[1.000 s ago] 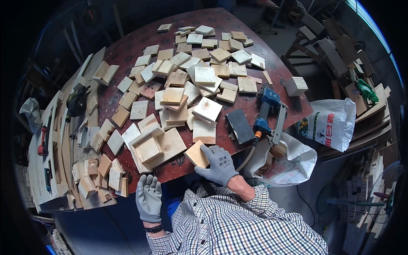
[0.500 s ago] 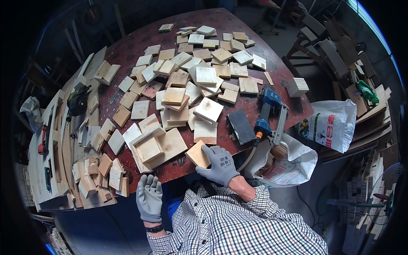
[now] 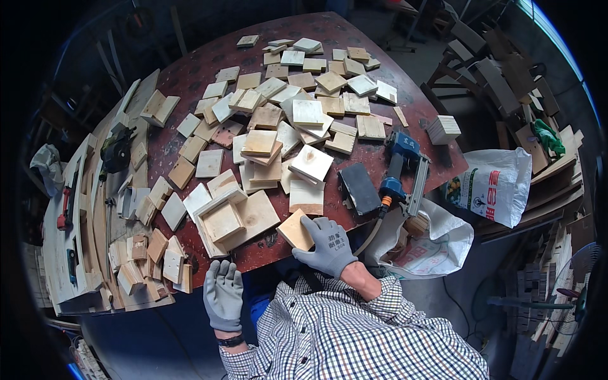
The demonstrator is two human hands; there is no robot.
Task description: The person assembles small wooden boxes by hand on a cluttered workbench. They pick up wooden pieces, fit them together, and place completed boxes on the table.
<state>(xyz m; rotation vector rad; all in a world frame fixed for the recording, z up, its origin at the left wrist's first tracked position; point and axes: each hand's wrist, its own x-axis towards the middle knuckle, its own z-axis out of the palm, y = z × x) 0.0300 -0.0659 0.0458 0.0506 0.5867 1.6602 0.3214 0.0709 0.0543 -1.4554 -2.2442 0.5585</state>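
My right hand (image 3: 328,247), in a grey work glove, grips a square wooden block (image 3: 295,230) at the front edge of the red table (image 3: 266,248). My left hand (image 3: 223,294), gloved the same, lies palm up off the front edge with fingers loosely extended and nothing in it. Just beyond it stands a small wooden box-like assembly (image 3: 220,221), resting against a larger flat board (image 3: 256,215). A pale board (image 3: 306,197) lies right behind the held block. Part of the block is hidden under my right fingers.
Many loose wooden squares (image 3: 307,113) cover the table's middle. To the right lie a dark rectangular block (image 3: 359,188) and a blue nail gun (image 3: 398,166) with its hose. White sacks (image 3: 437,244) hang or stand by the right edge. Wood offcuts (image 3: 149,263) pile up at left.
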